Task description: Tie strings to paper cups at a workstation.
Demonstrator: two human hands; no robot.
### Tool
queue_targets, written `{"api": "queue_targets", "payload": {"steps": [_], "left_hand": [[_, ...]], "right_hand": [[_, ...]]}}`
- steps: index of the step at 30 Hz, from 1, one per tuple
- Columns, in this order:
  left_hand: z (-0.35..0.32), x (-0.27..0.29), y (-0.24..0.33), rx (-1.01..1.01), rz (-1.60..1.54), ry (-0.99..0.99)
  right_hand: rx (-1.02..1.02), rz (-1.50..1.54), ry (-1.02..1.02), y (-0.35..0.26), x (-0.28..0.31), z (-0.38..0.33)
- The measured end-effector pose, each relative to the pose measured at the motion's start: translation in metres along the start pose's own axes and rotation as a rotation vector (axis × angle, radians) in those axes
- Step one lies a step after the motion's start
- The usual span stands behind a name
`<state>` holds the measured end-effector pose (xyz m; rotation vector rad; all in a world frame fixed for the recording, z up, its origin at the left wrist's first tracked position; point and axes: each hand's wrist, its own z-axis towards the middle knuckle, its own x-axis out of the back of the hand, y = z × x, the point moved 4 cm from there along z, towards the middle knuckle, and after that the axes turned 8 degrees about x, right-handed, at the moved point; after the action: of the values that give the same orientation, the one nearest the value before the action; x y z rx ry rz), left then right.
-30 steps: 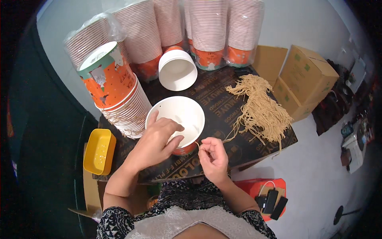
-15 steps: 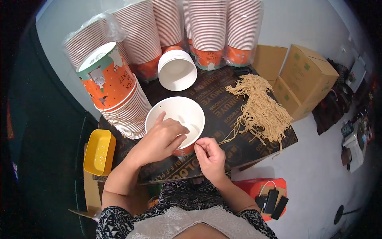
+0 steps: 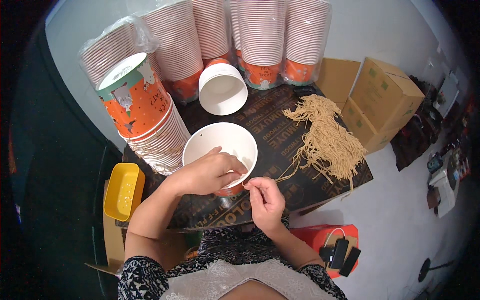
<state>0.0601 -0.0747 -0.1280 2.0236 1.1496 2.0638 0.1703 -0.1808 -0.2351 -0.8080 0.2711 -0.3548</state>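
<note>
Here, in the head view, we have a paper tub (image 3: 212, 144) standing upright, white inside and orange outside, with a small hole by its far left rim. Our left hand (image 3: 212, 172) reaches over the tub's near left edge, fingers bent and dipping inside; we cannot tell if they grip anything. Our right hand (image 3: 266, 202) is at the tub's near right edge, thumb and pointing finger pinching thin string (image 3: 285, 177). To the right of the tub is a big tan heap of yarn (image 3: 332, 140).

We see writing all about. Big tan letters run in rows across the dark table (image 3: 267, 120), around the tub. Left of the tub, a tall stack (image 3: 160, 145) has an orange and green top cup (image 3: 137, 102), upside down, with dark letters and spooky pictures. Past the tub, wrapped stacks (image 3: 261, 35) have small dark letters too. Cardboard boxes (image 3: 382, 97), right of the tub and farther back, carry green marks.

Just behind the tub, a white cup (image 3: 222, 95) lies tipped, its mouth toward us. A yellow tray (image 3: 125, 175) with white bits is left of the tub. Pale floor (image 3: 395, 200) and a red stool (image 3: 298, 233) with black gadgets are lower right of it. Far behind it is a light wall (image 3: 350, 25).
</note>
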Motion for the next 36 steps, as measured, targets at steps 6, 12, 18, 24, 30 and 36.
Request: {"api": "queue_targets", "payload": {"steps": [6,12,18,24,30,36], "left_hand": [[0.000,0.000,-0.003,0.019,-0.020,-0.012],[0.001,0.001,-0.002,0.023,-0.032,-0.025],[0.006,-0.001,-0.007,-0.034,-0.071,-0.071],[0.010,-0.002,-0.007,-0.129,-0.100,-0.040],[0.016,-0.008,-0.011,-0.116,-0.148,-0.044],[0.010,-0.004,-0.014,-0.077,-0.232,0.073]], "right_hand": [[0.029,-0.054,0.016,0.007,0.000,0.002],[-0.042,0.008,0.133,0.009,-0.002,0.004],[0.100,-0.091,0.075,0.010,-0.005,0.007],[0.176,-0.196,0.103,-0.001,-0.007,0.014],[0.188,-0.208,0.089,-0.001,-0.007,0.014],[0.062,-0.128,0.058,0.001,-0.003,0.009]]}}
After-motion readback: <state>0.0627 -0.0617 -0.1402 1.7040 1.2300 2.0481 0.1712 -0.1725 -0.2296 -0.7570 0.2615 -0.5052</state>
